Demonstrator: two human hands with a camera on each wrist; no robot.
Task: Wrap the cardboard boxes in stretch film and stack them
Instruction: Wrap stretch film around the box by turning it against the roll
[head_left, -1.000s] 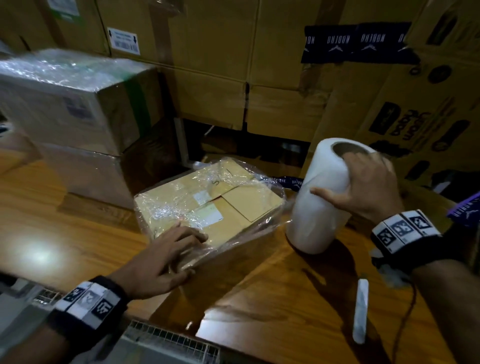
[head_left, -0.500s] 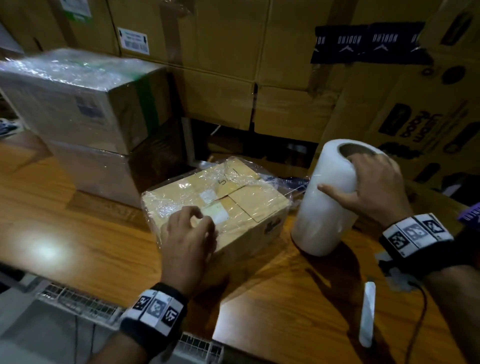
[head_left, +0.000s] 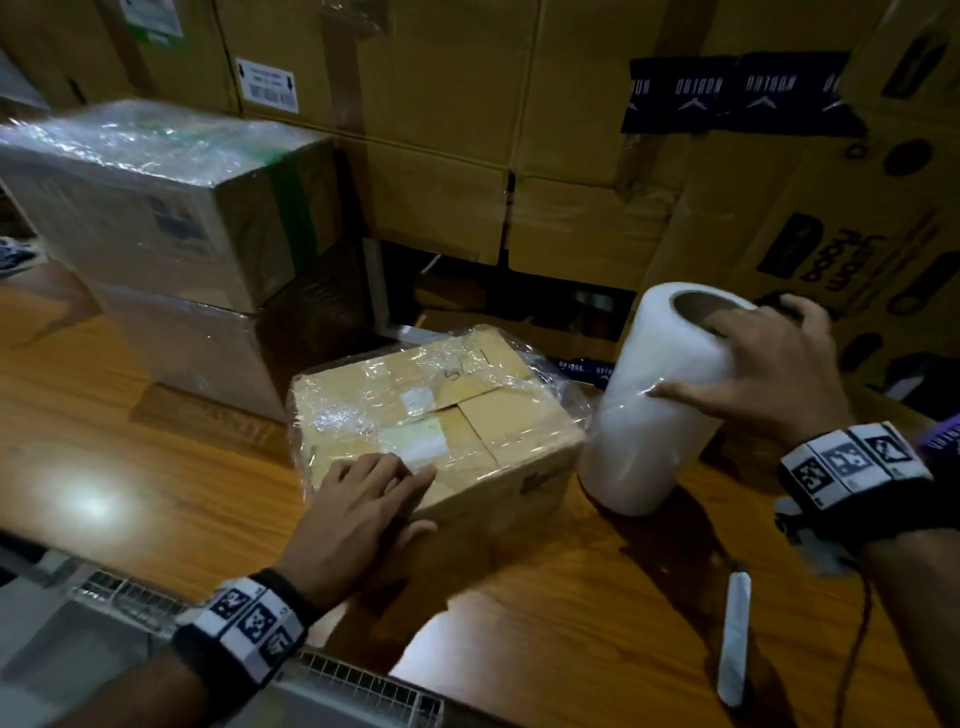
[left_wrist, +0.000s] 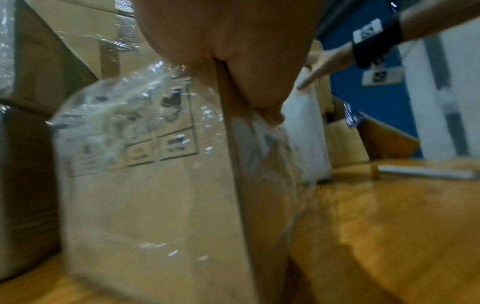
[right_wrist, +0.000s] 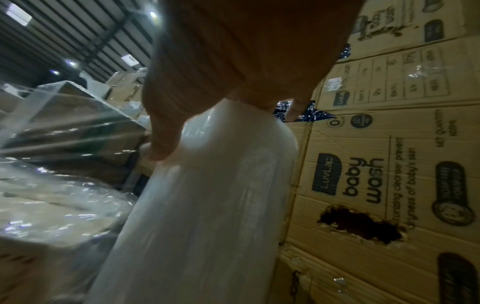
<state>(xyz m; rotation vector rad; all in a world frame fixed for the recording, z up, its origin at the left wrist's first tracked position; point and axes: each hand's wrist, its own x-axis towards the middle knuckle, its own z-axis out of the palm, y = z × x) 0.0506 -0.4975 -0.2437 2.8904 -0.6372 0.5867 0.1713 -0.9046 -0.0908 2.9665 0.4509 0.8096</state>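
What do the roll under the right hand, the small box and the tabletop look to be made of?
Roll: glossy, milky white plastic film wound on a brownish core, probably cardboard. Small box: matte tan cardboard under crinkled, shiny clear film. Tabletop: wood-grain, glossy; possibly laminate.

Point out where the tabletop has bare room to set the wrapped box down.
Bare wood lies left of the box, in front of the wrapped stack, and along the near edge between the box and the white stick. It is crowded between the box and the roll, and behind both.
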